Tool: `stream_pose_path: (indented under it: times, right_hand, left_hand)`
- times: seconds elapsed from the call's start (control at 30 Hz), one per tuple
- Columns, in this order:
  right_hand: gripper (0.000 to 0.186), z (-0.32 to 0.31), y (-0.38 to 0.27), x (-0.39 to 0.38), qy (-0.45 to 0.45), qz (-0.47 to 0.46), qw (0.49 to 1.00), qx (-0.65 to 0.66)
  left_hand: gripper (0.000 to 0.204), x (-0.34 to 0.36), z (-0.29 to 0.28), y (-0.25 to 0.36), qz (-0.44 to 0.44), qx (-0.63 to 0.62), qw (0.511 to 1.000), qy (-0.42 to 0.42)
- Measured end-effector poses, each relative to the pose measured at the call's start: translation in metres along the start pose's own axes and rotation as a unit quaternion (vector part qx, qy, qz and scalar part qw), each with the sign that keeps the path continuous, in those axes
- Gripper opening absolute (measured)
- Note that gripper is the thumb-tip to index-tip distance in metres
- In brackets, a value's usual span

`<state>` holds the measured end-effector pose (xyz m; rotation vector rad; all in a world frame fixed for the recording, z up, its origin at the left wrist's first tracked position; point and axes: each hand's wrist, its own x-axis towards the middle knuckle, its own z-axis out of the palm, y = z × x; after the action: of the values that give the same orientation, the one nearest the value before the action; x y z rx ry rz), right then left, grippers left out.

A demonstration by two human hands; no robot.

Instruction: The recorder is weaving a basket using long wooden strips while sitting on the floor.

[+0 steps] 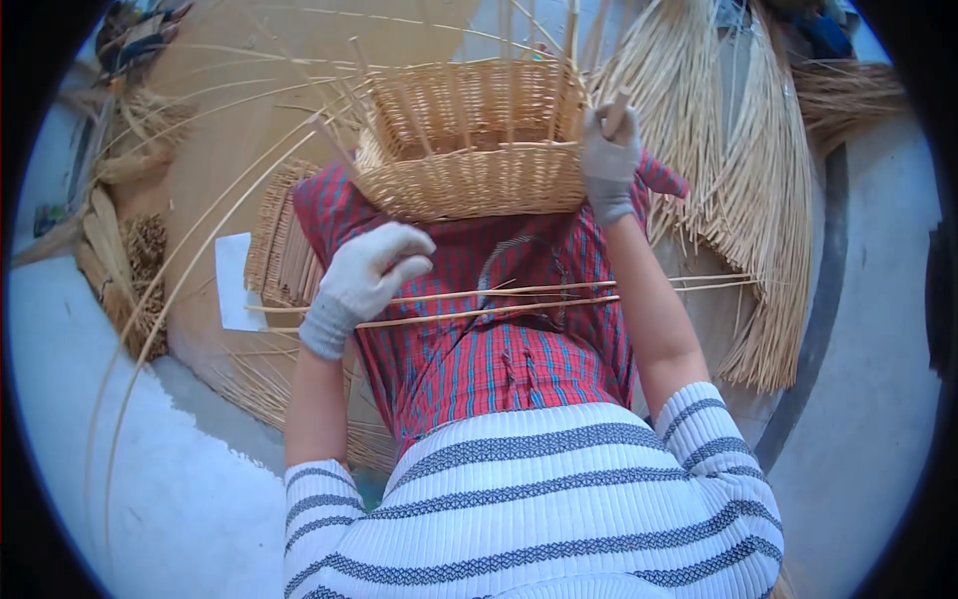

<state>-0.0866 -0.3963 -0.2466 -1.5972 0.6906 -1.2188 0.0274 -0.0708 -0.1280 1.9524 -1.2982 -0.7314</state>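
Observation:
A woven wicker basket (469,180) rests on red-and-blue checked cloth over my lap (509,369), with upright stakes and long loose canes rising from it. My right hand (609,160), in a pale knit glove, is closed round a short wooden piece (617,108) at the basket's right corner. Below the basket's left end is my gloved left hand (374,280), fingers loosely bent and apart, with nothing visible between them. Two thin canes (499,290) lie across my lap, passing by my left wrist and behind my right forearm.
Large bundles of pale strands (738,299) lie at the right. Left are short cut sticks (279,230), a white sheet (235,280) and darker bundled material (140,270) on tan board (200,130) over concrete (80,379). Parts of other people show at the top left (130,30) and top right (823,30).

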Motion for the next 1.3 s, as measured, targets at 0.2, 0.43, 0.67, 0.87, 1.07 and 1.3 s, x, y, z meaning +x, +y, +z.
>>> stream_pose_path:
  times: [0.2,0.43,0.67,0.87,1.07,1.3]
  right_hand:
    - [0.036,-0.03,-0.068,-0.038,-0.037,0.06,0.997,-0.035]
    - [0.021,-0.043,-0.139,-0.123,-0.54,-0.061,0.808,-0.225]
    - [0.014,-0.065,-0.1,-0.087,-0.387,-0.105,0.869,-0.289]
    - [0.011,-0.038,-0.116,-0.08,-0.395,-0.165,0.903,-0.036]
    - [0.028,-0.016,-0.161,-0.118,-0.563,0.307,0.744,0.19]
    - [0.028,-0.033,-0.117,-0.081,-0.265,0.147,0.928,0.217]
  left_hand:
    - [0.045,-0.1,-0.021,-0.053,-0.122,0.131,0.975,0.128]
    - [0.054,-0.128,-0.019,-0.081,-0.183,0.237,0.943,0.146]
    - [0.015,-0.093,-0.018,-0.068,-0.192,-0.013,0.971,0.141]
    - [0.015,-0.018,0.016,-0.004,-0.021,0.162,0.973,0.166]
    - [0.017,0.035,0.057,0.015,0.037,0.079,0.973,0.216]
    - [0.017,0.068,0.055,0.025,0.136,0.015,0.983,0.122]
